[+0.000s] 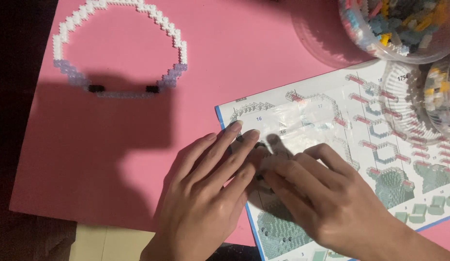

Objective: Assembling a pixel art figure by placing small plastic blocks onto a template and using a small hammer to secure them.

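My left hand [205, 193] and my right hand [326, 193] rest side by side on a printed building-instruction sheet [360, 140] that lies on a pink mat [128, 145]. Their fingertips meet over a small clear plastic bag [302, 123] lying flat on the sheet. Whatever sits under the fingertips is hidden, apart from a few small dark pieces [259, 176] between the fingers. At the far left of the mat lies a ring of tiny bricks [119, 48], white on top, pale purple at the sides, with two black pieces at the bottom.
A clear round tub [399, 29] full of mixed tiny bricks stands at the top right. A second clear container [440, 96] with more bricks sits on the sheet's right edge. The mat's near edge meets a pale floor at the bottom left.
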